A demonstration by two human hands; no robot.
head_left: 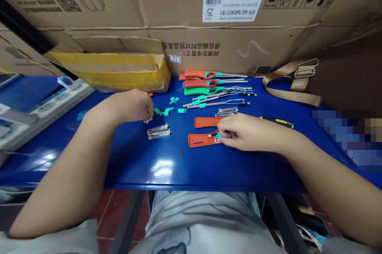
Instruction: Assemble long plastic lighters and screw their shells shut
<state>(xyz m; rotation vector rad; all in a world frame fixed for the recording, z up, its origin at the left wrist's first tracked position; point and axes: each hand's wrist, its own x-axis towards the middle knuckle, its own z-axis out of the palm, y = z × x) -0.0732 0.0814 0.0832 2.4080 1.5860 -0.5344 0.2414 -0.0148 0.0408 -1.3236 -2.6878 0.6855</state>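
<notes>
My right hand (235,130) is closed at the right end of an orange lighter half-shell (198,140), its fingertips on a small teal part (217,135) that sits in the shell. Just behind lies a second orange half-shell (204,122), partly covered by my fingers. My left hand (135,105) is curled low over the table at the left, beside loose teal pieces (168,111); whatever its fingers hold is hidden. Nearer to me than those pieces lie clear fuel tanks (158,131). Another clear tank (227,111) rests behind my right hand.
Toward the back lie assembled long-nosed lighters (201,83) and metal tubes with wires (209,105). A black-and-yellow screwdriver (280,121) is beyond my right wrist. A taped cardboard box (119,71), a power strip (56,107) and a tan strap (292,93) stand around the blue table (179,170).
</notes>
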